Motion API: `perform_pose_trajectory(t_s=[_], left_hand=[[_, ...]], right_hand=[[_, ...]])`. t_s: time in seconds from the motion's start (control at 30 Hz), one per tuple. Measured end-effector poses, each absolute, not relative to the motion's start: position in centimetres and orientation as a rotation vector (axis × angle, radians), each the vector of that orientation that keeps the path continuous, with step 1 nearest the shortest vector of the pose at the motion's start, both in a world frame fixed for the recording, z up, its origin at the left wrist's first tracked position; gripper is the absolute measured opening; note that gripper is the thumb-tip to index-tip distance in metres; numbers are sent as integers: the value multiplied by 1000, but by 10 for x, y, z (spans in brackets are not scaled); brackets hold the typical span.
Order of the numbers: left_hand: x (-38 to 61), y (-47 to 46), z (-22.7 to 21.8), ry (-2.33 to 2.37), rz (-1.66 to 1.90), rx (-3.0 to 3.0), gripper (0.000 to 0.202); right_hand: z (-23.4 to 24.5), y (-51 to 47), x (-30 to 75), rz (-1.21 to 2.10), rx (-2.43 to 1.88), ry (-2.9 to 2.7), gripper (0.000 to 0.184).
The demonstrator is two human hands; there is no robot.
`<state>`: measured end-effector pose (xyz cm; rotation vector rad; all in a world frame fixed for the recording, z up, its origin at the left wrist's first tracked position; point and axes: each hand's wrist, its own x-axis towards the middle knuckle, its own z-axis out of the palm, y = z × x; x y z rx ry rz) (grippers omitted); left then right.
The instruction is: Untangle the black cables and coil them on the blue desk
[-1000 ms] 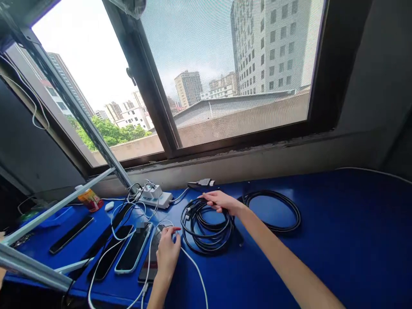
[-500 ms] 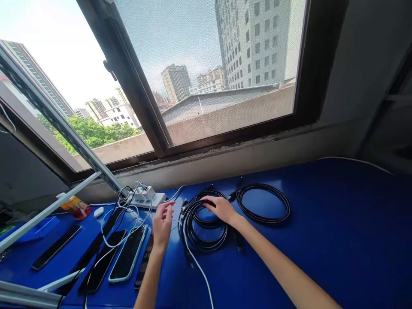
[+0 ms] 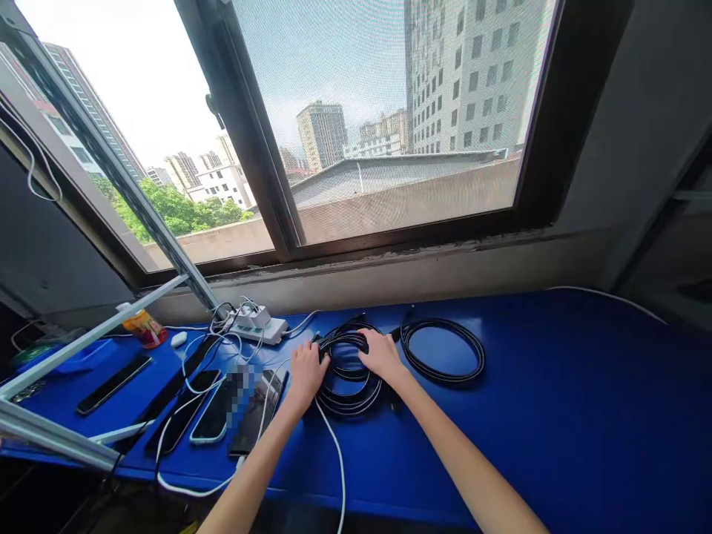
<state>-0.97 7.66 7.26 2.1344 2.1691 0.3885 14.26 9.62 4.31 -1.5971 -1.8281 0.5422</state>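
Observation:
A bundle of coiled black cables (image 3: 351, 407) lies on the blue tabletop in front of me, with loops overlapping. My left hand (image 3: 307, 371) is closed round the left side of the upper coil, thumb toward the middle. From the other side my right hand (image 3: 381, 357) grips the same coil, its fingers curled over the loops. To the right rests a separate black cable coil (image 3: 479, 358), touched by neither hand. A white cable (image 3: 340, 463) runs from under the bundle toward the table's front edge.
Left of my hands lie several phones (image 3: 210, 415) with white charging cables across them. Behind them sits a white power strip (image 3: 272, 331) with plugs in it. A bottle with orange liquid (image 3: 145, 328) stands farther left, past a metal frame (image 3: 167, 241). A window (image 3: 356, 248) borders the back.
My left hand has moved right and closed on the black coil, from being half-open beside it. My right hand stays on the coil. The view has shifted slightly.

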Motion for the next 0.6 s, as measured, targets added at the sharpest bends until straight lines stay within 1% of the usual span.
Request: perform_pose_trajectory(t_s=[0.07,0.17,0.27,0.37,0.5,0.53,0.6], left_hand=[[-9,75,79,2145,405,2119,23],[-6,78,89,2087,439,2058,27],[0,87,93,2081,505,2008,26],[7,93,90,2116,557,1958,27],[12,77,85,2149,661,1947,42],[10,68,85,2144,696,1949,42],[2,47,85,2111,777,1954,35]], right_hand=[[45,97,145,569,-1593,-1785,23],[46,101,150,623,-1560,-1701,19],[43,108,155,642,-1519,-1623,24],[34,114,158,586,-1475,-1579,33],[21,117,159,478,-1426,-1563,37],[18,117,159,455,-1419,-1563,37],[15,116,158,406,-1415,-1565,37]])
